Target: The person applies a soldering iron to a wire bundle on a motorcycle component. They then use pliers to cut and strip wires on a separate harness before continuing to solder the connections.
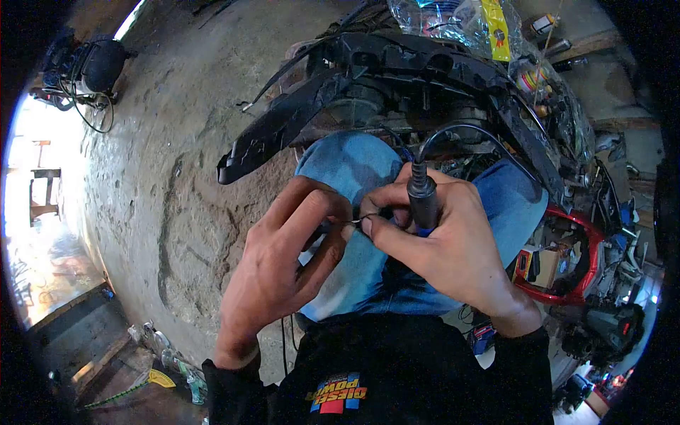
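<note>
My left hand [283, 244] is closed in a pinch on a thin dark wire [358, 221] above my jeans. Close beside it, my right hand [443, 237] pinches the same wire between thumb and forefinger. Tucked in the right hand is a black corded handle that looks like a soldering iron [423, 202], with its ribbed cord end upward. Its tip is hidden by the hand. The black cord [489, 131] loops up and off to the right. Both hands are over my knees in blue jeans [350, 159], and the fingertips almost meet.
Ahead of my knees stands a black motorcycle frame part [276, 134]. A clear plastic bag [453, 18] with a yellow strip lies behind it. A red curved frame [591, 258] and assorted parts are at right. A black compressor-like machine [103, 67] sits far left on the concrete floor [142, 191].
</note>
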Available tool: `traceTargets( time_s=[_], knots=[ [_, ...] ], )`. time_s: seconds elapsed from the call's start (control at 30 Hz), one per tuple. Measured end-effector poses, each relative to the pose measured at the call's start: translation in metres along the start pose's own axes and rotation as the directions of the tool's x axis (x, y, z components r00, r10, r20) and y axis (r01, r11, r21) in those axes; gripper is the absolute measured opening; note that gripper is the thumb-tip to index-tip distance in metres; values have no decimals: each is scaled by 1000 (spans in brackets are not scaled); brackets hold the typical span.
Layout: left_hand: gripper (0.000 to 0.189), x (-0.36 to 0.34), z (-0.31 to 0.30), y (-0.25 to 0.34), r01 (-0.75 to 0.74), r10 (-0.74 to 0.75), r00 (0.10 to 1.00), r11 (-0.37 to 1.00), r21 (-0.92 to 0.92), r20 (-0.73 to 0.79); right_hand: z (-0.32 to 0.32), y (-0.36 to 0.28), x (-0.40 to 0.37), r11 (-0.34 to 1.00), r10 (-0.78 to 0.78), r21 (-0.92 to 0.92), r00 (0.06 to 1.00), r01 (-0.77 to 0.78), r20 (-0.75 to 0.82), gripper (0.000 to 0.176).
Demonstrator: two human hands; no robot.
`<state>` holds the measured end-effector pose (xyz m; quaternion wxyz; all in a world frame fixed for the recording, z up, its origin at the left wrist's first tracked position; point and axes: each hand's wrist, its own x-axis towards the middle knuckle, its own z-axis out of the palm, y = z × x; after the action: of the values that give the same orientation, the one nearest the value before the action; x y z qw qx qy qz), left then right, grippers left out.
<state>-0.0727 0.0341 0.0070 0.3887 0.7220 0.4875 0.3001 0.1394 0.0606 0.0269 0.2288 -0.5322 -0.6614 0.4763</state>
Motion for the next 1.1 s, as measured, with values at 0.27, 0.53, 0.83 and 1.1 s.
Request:
traceTargets(
  time_s=[0.27,0.53,0.83,1.1],
  knots=[
    [14,3,5,-7,58,-62,998,988,-140,-21,-1,5,1,999,9,54,1000,-10,20,16],
    [14,5,8,-10,163,-180,983,936,-313,-26,-4,5,-7,991,82,109,997,-83,13,17],
    [16,-1,6,-11,215,-234,972,911,-352,-12,-36,-10,-50,773,36,628,983,87,-181,49],
    [12,-4,8,2,214,-238,969,945,-249,-71,-71,15,-105,880,-164,170,621,443,-766,72]
  ],
)
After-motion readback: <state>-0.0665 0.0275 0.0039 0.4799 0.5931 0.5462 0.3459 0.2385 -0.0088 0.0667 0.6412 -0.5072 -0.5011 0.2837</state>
